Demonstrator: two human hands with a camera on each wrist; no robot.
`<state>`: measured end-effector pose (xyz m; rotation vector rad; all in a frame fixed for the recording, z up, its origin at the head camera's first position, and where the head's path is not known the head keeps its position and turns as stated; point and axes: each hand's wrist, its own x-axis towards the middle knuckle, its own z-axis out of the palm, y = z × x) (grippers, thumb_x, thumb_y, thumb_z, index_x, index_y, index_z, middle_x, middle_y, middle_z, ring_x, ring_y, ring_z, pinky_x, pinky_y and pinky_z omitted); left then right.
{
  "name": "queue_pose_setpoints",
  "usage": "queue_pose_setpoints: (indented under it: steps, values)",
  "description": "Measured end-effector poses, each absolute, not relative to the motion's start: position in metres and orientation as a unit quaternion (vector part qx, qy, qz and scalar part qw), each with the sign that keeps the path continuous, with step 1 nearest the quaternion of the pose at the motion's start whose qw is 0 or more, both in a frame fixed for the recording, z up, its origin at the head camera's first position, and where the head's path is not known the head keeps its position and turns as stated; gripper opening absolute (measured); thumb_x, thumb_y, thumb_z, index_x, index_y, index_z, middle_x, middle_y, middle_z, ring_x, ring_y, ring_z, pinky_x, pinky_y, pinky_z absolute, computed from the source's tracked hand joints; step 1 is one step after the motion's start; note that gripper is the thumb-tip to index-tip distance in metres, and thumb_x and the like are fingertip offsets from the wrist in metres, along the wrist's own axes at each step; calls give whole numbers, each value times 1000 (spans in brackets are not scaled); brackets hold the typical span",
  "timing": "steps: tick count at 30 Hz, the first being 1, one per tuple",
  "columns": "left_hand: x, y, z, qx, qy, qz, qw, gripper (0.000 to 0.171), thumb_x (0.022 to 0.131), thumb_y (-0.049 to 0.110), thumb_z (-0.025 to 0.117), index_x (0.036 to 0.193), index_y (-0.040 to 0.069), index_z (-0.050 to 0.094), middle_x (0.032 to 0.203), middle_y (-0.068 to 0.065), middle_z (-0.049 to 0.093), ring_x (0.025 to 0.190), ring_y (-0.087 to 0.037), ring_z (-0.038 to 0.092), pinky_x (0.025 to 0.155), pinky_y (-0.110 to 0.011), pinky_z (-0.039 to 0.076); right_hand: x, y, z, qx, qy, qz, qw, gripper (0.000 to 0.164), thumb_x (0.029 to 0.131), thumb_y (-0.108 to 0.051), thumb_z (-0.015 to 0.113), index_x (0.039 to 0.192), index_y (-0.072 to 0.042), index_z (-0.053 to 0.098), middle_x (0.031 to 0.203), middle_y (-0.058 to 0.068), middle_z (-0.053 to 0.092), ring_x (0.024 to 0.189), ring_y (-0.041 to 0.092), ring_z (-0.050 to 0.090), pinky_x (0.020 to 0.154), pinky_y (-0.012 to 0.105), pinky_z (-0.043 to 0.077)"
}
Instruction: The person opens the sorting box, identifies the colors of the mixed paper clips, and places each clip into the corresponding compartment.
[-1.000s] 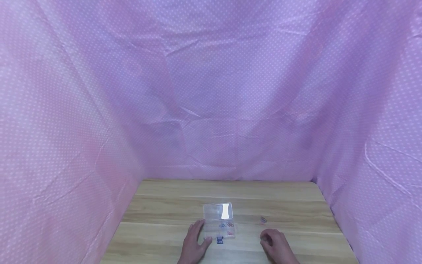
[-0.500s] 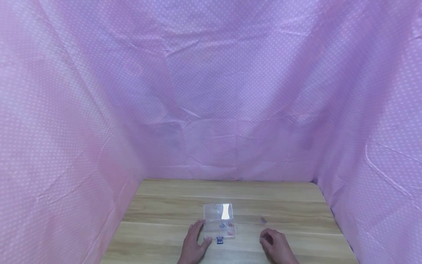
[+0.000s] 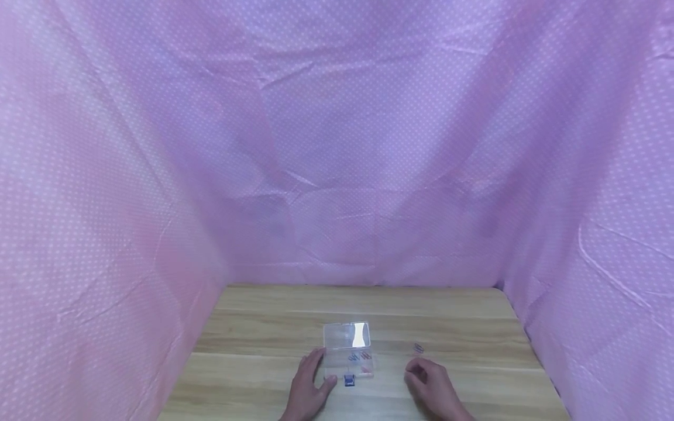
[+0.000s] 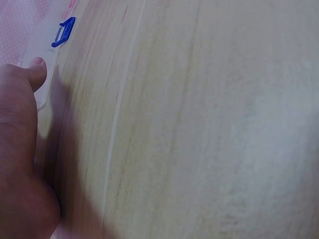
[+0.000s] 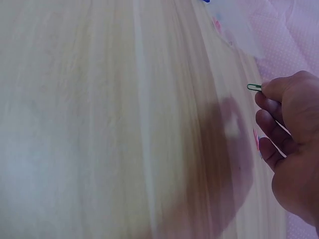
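Leftward, toward the clear box (image 3: 336, 363), the right hand (image 3: 430, 384) has shifted slightly, pinching a green paper clip (image 5: 253, 87) between thumb and fingertip. Left of that grip, the box lies with its lid (image 3: 339, 336) open, red and blue clips (image 3: 365, 355) inside. The left hand (image 3: 307, 384), thumb and fingers spread, touches the box's far side from the grip. Loose clips (image 3: 418, 348) lie just beyond the grip.

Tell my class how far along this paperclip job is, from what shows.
Already done: the clear plastic box is open, with bluish paperclips, reddish paperclips and pinkish paperclips grouped inside. In hand: the right hand pinches a green paperclip outside the box, while the left hand touches the box. Probably left: placing that clip inside, then the loose paperclips on the table.
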<state>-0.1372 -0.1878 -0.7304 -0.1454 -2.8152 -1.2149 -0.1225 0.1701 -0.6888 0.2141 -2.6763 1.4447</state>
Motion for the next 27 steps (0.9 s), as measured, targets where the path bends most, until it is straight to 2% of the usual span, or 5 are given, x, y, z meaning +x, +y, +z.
queue_pose_setpoints:
  steps: [8,12,18,23,27]
  values:
    - [-138,-188,-729,-44,-914,-401,35,73,98,40,86,162,17,59,169,-17,60,161,-46,52,140,-67,33,-130,150,-679,88,-871,477,77,14,93,-2,87,98,-13,81,93,-9,80,86,-5,65,77,20,62]
    - [-139,-188,-730,-42,-913,-403,36,73,97,40,87,162,19,59,169,-15,60,161,-46,52,140,-68,32,-136,137,-677,86,-866,489,59,12,94,-3,87,98,-12,81,92,-10,80,85,-4,65,78,18,62]
    - [-136,-189,-728,-43,-914,-400,49,74,96,40,88,161,20,60,168,-18,60,159,-53,51,133,-77,38,-143,117,-671,120,-861,490,59,8,96,-3,85,98,-10,81,91,-9,79,83,-5,63,73,16,59]
    - [-137,-187,-725,-35,-912,-407,30,75,96,41,88,162,20,59,171,-20,57,161,-54,48,135,-77,36,-148,105,-668,138,-855,495,74,8,94,0,85,96,-7,81,88,-6,79,81,-4,64,71,19,60]
    - [-138,-186,-725,-34,-911,-411,22,76,97,42,87,163,20,58,172,-19,55,163,-53,47,136,-76,34,-151,96,-667,130,-853,502,64,8,95,0,84,96,-7,81,89,-6,78,82,-4,63,73,19,60]
